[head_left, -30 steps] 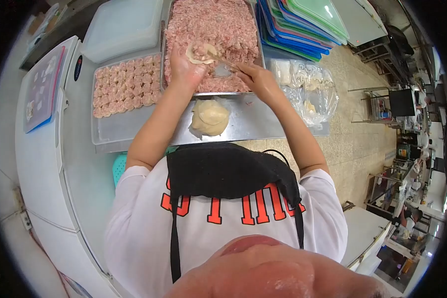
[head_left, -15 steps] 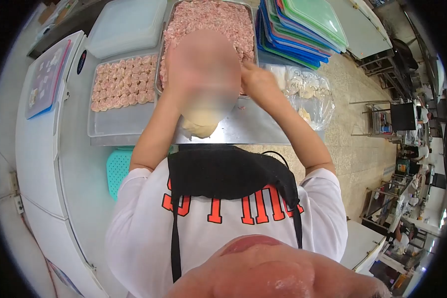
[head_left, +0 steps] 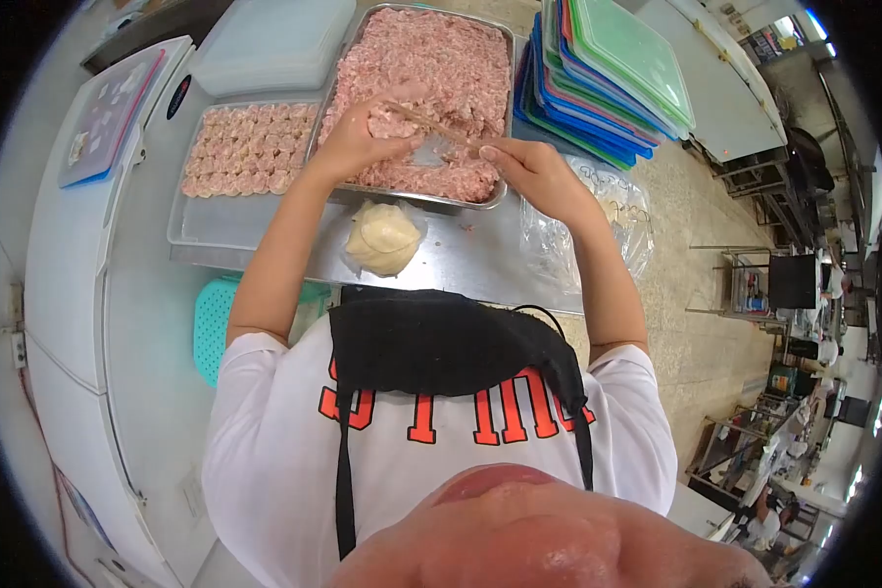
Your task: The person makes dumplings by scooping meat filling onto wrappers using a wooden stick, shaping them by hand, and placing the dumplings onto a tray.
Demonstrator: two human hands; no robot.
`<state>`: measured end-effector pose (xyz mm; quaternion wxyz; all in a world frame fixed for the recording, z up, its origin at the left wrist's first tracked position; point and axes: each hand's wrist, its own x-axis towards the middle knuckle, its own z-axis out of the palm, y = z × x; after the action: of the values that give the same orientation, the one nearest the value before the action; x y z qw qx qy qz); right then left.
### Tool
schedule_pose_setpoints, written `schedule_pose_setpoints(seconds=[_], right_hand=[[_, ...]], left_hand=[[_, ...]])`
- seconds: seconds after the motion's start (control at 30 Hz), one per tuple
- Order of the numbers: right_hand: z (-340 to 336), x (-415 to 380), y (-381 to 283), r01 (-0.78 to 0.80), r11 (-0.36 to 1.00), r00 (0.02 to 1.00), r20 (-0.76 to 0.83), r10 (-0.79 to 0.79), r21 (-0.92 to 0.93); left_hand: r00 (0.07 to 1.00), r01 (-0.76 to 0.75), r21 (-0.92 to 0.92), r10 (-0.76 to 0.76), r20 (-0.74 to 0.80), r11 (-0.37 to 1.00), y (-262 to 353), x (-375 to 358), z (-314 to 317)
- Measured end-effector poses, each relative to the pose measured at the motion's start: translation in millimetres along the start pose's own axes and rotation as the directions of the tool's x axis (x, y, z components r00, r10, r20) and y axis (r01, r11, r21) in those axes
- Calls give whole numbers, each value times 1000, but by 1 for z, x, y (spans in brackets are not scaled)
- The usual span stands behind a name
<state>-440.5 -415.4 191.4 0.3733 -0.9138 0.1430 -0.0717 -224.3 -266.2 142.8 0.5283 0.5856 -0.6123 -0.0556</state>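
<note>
A metal tray [head_left: 507, 118] full of pink minced filling lies ahead of me. Over its left side, my left hand [head_left: 358, 137] is curled around a lump of filling [head_left: 390, 122]. My right hand [head_left: 534, 169] is closed on the end of a thin stick-like tool [head_left: 431, 124], which reaches across to the lump. Below the tray's front edge sits a pale ball of dough wrappers [head_left: 384, 238]. Rows of filled dumplings [head_left: 250, 147] stand on a translucent tray [head_left: 227, 231] at the left.
Coloured lids or trays [head_left: 598, 83] are stacked at the right, above a clear plastic bag [head_left: 598, 211] with pale pieces. A translucent container [head_left: 269, 49] stands at the back left, a teal basket [head_left: 214, 328] below the table. Racks stand far right.
A blurred area that covered my left hand and the tray's middle is gone. The hands, the filling and the stick-like tool now show. The whole view has shifted slightly.
</note>
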Motion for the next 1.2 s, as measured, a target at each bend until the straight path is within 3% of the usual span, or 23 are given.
schedule_pose_setpoints(seconds=[0.03, 0.07, 0.1, 0.13, 0.2, 0.33, 0.4, 0.43, 0.5, 0.63, 0.7, 0.77, 0.83, 0.87, 0.9, 0.93, 0.97, 1.0, 1.03, 1.1, 1.13, 1.17, 1.2], right_hand=[[1, 0, 3, 3, 1000, 1000, 3, -3, 1], [3, 1, 7, 24, 1000, 998, 61, -25, 7], [6, 1, 12, 45, 999, 992, 119, -46, 14], [10, 2, 18, 46, 999, 991, 123, -47, 14], [18, 1, 31, -29, 998, 979, 203, 16, 59], [31, 8, 71, -132, 987, 946, 309, 99, 91], [33, 11, 90, 117, 971, 993, 46, -110, -208], [34, 5, 85, 121, 971, 992, 46, -114, -206], [42, -6, 66, 137, 931, 954, -209, -217, -340], [64, -4, 97, 168, 925, 944, -215, -250, -340], [51, 1, 122, -37, 795, 993, 69, 98, -606], [38, -10, 127, -4, 748, 999, 27, 29, -664], [7, -28, 94, -66, 858, 998, -46, 50, -509], [-8, -31, 84, -82, 911, 996, -60, 63, -403], [-16, -33, 75, -79, 910, 996, -62, 59, -407], [-22, -36, 68, -17, 982, 999, -45, 9, -187], [-25, -39, 63, 46, 998, 998, -39, -44, 46], [-21, -40, 57, 78, 997, 997, -8, -78, 19], [-10, -36, 54, 79, 997, 997, -7, -79, 20], [16, -33, 61, -72, 993, 987, 152, 57, 97], [20, -30, 72, -7, 996, 991, 132, -4, 86], [20, -23, 87, -4, 997, 991, 134, -7, 82], [17, -20, 93, 96, 995, 991, 91, -97, 17]], left_hand=[[1000, 2, 3, -2, -3, 1000, 5, 2, -2], [956, 252, -56, -239, 167, 966, 12, 4, -6], [830, 491, -72, -441, 342, 868, 18, 6, -7], [830, 493, -73, -443, 339, 867, 16, 2, -5], [925, 258, 120, -280, 255, 959, 4, -13, 1], [925, 156, 226, -222, 308, 962, -26, -27, 24], [806, 578, -111, -546, 229, 808, -33, -30, 36], [806, 579, -107, -547, 226, 808, -49, -36, 41], [731, 681, -221, -666, 152, 698, -67, -42, 45], [720, 682, -40, -660, 213, 731, -41, -43, 51], [753, 657, -184, -644, 135, 731, -33, -41, 54], [758, 652, -190, -631, 167, 734, -24, -41, 43], [757, 653, -206, -620, 207, 728, -19, -39, 42], [915, 403, -59, -400, 59, 913, -19, -35, 43], [992, 124, 129, -118, -48, 984, -18, -31, 42], [992, 121, 131, -115, -51, 984, -10, -27, 41], [969, 240, 84, -245, 43, 967, 0, -25, 40], [920, 361, 49, -364, 143, 931, 6, -22, 40], [920, 362, 50, -365, 142, 931, 7, -20, 41], [952, 224, 253, -267, 149, 941, 6, -17, 44], [953, 224, 252, -266, 148, 942, 6, -16, 45], [913, 263, 274, -331, 240, 925, 7, -15, 46], [856, 301, 299, -395, 334, 905, 7, -16, 47]])
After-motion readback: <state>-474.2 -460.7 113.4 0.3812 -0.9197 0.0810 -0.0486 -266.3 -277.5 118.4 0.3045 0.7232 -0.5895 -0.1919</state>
